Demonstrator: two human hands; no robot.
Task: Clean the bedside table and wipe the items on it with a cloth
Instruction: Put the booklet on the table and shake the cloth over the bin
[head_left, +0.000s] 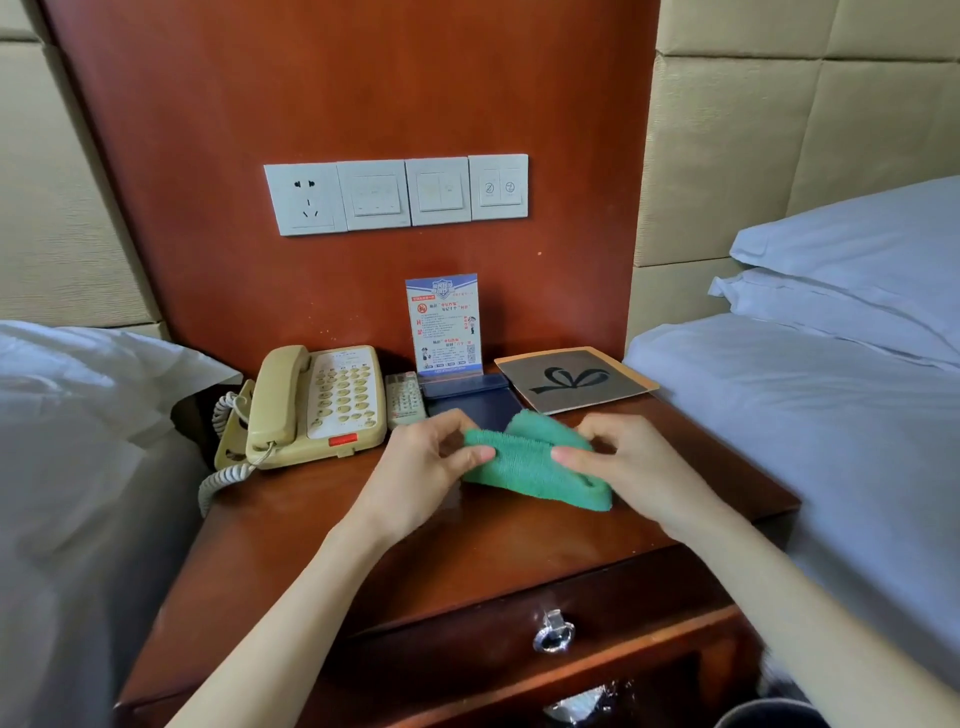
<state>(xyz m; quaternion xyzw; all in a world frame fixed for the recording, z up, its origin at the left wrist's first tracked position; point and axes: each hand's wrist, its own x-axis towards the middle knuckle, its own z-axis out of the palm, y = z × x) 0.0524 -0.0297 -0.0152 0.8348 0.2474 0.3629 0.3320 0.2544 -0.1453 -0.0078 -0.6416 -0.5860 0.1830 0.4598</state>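
- Left hand and right hand both pinch a green cloth over the table
- Behind: phone; remote; dark folder; card; mat

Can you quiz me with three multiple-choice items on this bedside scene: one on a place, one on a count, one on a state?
1. Where does the beige corded telephone sit on the reddish-brown wooden bedside table?
A. left rear
B. right front
C. in the drawer

2. How many white wall plates are in the row above the table?
A. two
B. four
C. six

3. What is the state of the green terry cloth?
A. spread flat, untouched
B. draped over the telephone
C. bunched, held by both hands

Answers:
1. A: the telephone stands at the table's left, near the back panel.
2. B: one socket plate and three switch plates sit side by side.
3. C: the left hand and the right hand each pinch an end of the folded cloth.
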